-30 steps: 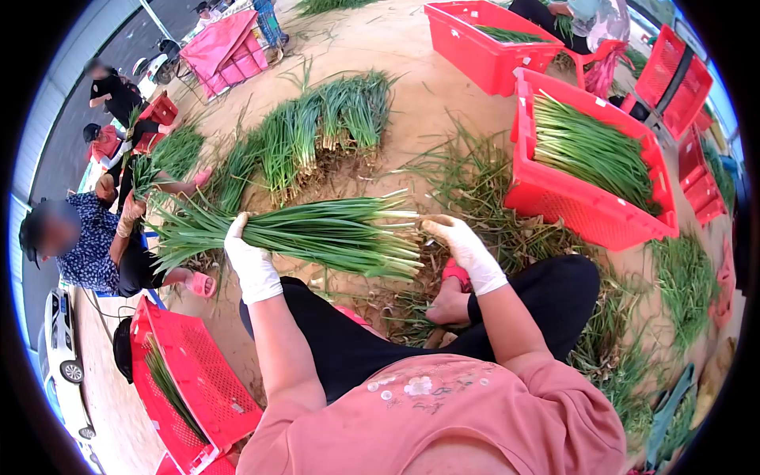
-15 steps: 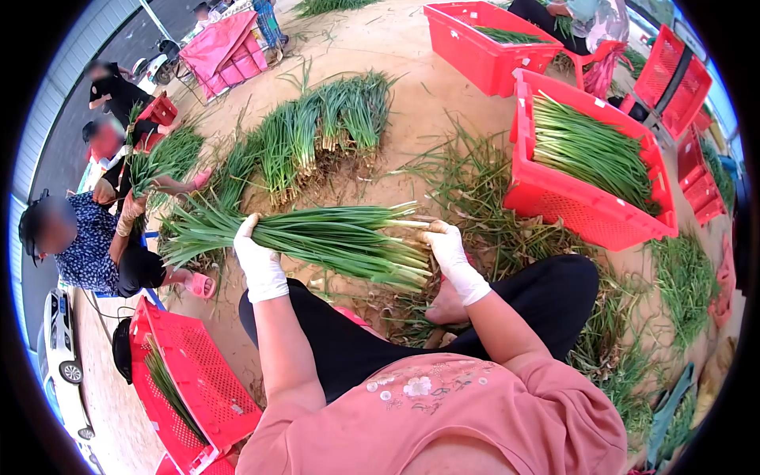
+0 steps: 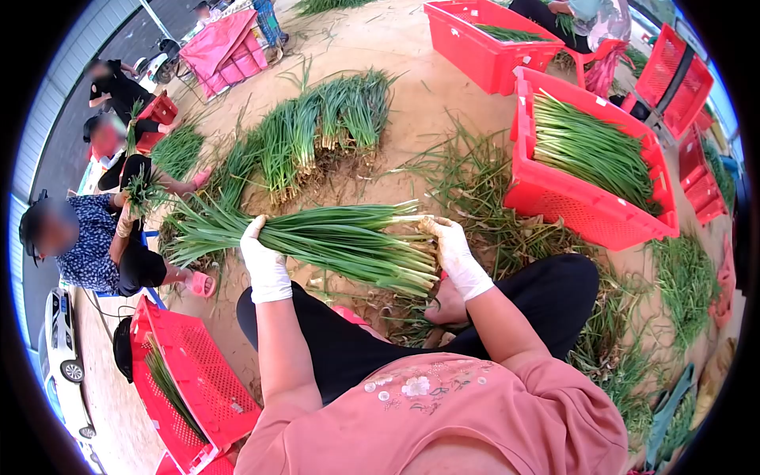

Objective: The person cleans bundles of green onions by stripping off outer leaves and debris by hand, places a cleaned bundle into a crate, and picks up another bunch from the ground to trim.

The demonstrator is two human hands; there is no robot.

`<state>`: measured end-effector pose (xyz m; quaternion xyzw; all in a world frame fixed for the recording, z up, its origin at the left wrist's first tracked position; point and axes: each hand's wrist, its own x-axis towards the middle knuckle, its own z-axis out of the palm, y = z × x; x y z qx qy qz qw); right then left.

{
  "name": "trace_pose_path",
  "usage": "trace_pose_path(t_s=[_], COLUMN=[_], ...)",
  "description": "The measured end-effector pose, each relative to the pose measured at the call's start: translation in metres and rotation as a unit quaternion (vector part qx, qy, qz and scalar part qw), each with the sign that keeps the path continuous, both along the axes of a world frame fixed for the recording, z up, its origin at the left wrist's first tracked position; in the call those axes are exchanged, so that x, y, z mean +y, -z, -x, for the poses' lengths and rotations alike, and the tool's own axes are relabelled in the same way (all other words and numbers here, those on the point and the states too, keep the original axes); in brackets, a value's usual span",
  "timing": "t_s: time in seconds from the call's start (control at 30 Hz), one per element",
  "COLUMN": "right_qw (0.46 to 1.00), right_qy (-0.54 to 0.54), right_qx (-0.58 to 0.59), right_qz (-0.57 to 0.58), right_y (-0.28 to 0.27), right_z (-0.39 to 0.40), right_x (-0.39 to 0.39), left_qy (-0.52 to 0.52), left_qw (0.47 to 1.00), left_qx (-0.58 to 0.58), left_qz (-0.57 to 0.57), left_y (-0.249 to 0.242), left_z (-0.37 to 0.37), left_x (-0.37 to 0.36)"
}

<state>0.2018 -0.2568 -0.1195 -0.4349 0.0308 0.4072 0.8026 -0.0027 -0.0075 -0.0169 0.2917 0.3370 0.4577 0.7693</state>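
A large bunch of green stalks (image 3: 340, 242) lies across the space above my lap, leaves to the left and pale stem ends to the right. My left hand (image 3: 264, 261), in a white glove, is wrapped round the leafy part. At the other end my right hand (image 3: 453, 252), also gloved, has its fingers closed on the pale tips of a few upper stems. The gloves partly hide the fingertips of both hands.
Red crates with stalks stand at the right (image 3: 598, 214) and lower left (image 3: 190, 372); another red crate (image 3: 495, 59) is at the top. Upright bundles (image 3: 317, 131) stand ahead on the ground. Loose leaves (image 3: 491, 206) lie near my legs. A co-worker (image 3: 91, 237) sits at the left.
My right hand has shifted slightly right, and my left hand slightly right too, with the bunch between them. The co-worker's bundle at the left has changed position.
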Motion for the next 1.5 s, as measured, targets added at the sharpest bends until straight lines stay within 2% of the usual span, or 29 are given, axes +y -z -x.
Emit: trace_pose_path(t_s=[0.1, 0.17, 0.23, 0.3, 0.33, 0.37, 0.4, 0.43, 0.5, 0.57, 0.6, 0.63, 0.67, 0.7, 0.73, 0.77, 0.87, 0.93, 0.97, 1.03, 1.17, 1.23, 1.27, 1.33, 1.37, 1.4, 1.43, 1.47, 1.5], right_qw=[0.999, 0.994, 0.996, 0.950, 0.916, 0.916, 0.747, 0.504, 0.444, 0.681, 0.816, 0.864, 0.870, 0.893, 0.848, 0.796, 0.718, 0.626, 0.622, 0.707, 0.752, 0.817, 0.817, 0.759, 0.780, 0.813, 0.914, 0.955, 0.975], right_qy=[0.025, 0.027, 0.037, -0.045, -0.042, -0.041, -0.005, 0.032, 0.031, 0.022, 0.025, 0.007, -0.026, -0.045, -0.069, -0.061, -0.068, -0.071, -0.090, -0.099, -0.111, -0.079, -0.079, 0.036, 0.065, 0.091, 0.111, 0.151, 0.195], right_qx=[-0.009, -0.068, -0.080, -0.237, -0.318, -0.317, -0.529, -0.689, -0.658, -0.514, -0.450, -0.401, -0.423, -0.417, -0.496, -0.579, -0.671, -0.752, -0.759, -0.679, -0.623, -0.527, -0.527, -0.589, -0.552, -0.494, -0.330, -0.147, -0.021], right_qz=[0.021, 0.078, 0.034, 0.200, 0.243, 0.244, 0.403, 0.520, 0.607, 0.521, 0.362, 0.304, 0.254, 0.163, 0.176, 0.166, 0.172, 0.195, 0.172, 0.171, 0.184, 0.220, 0.221, 0.277, 0.288, 0.294, 0.209, 0.209, 0.102], right_y=[-0.012, -0.013, -0.008, -0.004, 0.004, 0.010, 0.017, 0.022, 0.031, 0.066, 0.031, 0.014, -0.018, -0.014, -0.034, -0.029, -0.023, -0.038, -0.037, -0.030, -0.027, -0.027, -0.025, -0.010, -0.004, 0.006, 0.040, 0.021, 0.059], right_z=[0.001, 0.001, 0.003, 0.006, 0.008, 0.003, -0.006, -0.015, -0.039, -0.077, -0.065, -0.062, -0.051, -0.049, -0.041, -0.041, -0.032, -0.018, -0.017, -0.009, -0.003, 0.000, -0.002, -0.011, -0.021, -0.035, -0.056, -0.061, -0.085], right_x=[-0.004, -0.006, -0.007, -0.012, -0.015, -0.018, -0.024, -0.031, -0.051, -0.053, -0.051, -0.039, -0.031, -0.020, -0.014, -0.001, 0.026, 0.032, 0.035, 0.039, 0.033, 0.031, 0.029, 0.019, 0.012, 0.002, -0.007, -0.024, -0.046], left_qy=[0.002, 0.002, -0.001, -0.004, -0.018, -0.033, -0.031, -0.031, -0.049, -0.058, -0.060, -0.062, -0.064, -0.056, -0.055, -0.055, -0.022, -0.007, 0.009, 0.005, 0.015, -0.003, 0.017, 0.012, 0.005, 0.003, -0.016, -0.035, -0.036], left_qw=[1.000, 1.000, 1.000, 0.999, 0.999, 0.999, 0.998, 0.998, 0.994, 0.993, 0.992, 0.992, 0.992, 0.993, 0.992, 0.991, 0.993, 0.992, 0.991, 0.991, 0.992, 0.994, 0.993, 0.993, 0.993, 0.993, 0.993, 0.993, 0.993], left_qx=[0.009, 0.006, 0.001, -0.004, -0.005, -0.006, -0.008, -0.008, -0.007, -0.023, -0.026, -0.026, -0.036, -0.053, -0.056, -0.057, -0.047, -0.051, -0.053, -0.052, -0.051, -0.025, -0.032, -0.030, -0.029, -0.029, -0.019, -0.009, -0.009], left_qz=[-0.002, -0.021, -0.027, -0.032, -0.036, -0.040, -0.058, -0.058, -0.095, -0.101, -0.104, -0.107, -0.103, -0.094, -0.099, -0.105, -0.110, -0.118, -0.125, -0.123, -0.116, -0.109, -0.112, -0.114, -0.117, -0.117, -0.115, -0.114, -0.114], left_y=[-0.008, -0.006, -0.012, -0.016, -0.017, -0.019, -0.022, -0.024, -0.027, -0.017, -0.017, -0.018, -0.026, -0.024, -0.025, -0.027, -0.031, -0.036, -0.036, -0.033, -0.031, -0.032, -0.029, -0.033, -0.034, -0.032, -0.027, -0.025, -0.026], left_z=[-0.007, -0.007, -0.007, -0.007, -0.006, -0.005, -0.002, 0.000, 0.005, 0.016, 0.020, 0.023, 0.021, 0.023, 0.023, 0.023, 0.022, 0.019, 0.019, 0.019, 0.017, 0.015, 0.017, 0.017, 0.017, 0.019, 0.023, 0.025, 0.027], left_x=[-0.016, -0.017, -0.021, -0.021, -0.018, -0.015, -0.016, -0.016, -0.015, 0.002, 0.006, 0.006, -0.001, 0.001, 0.000, -0.001, -0.008, -0.016, -0.019, -0.017, -0.017, -0.018, -0.014, -0.017, -0.018, -0.014, -0.008, -0.004, -0.004])
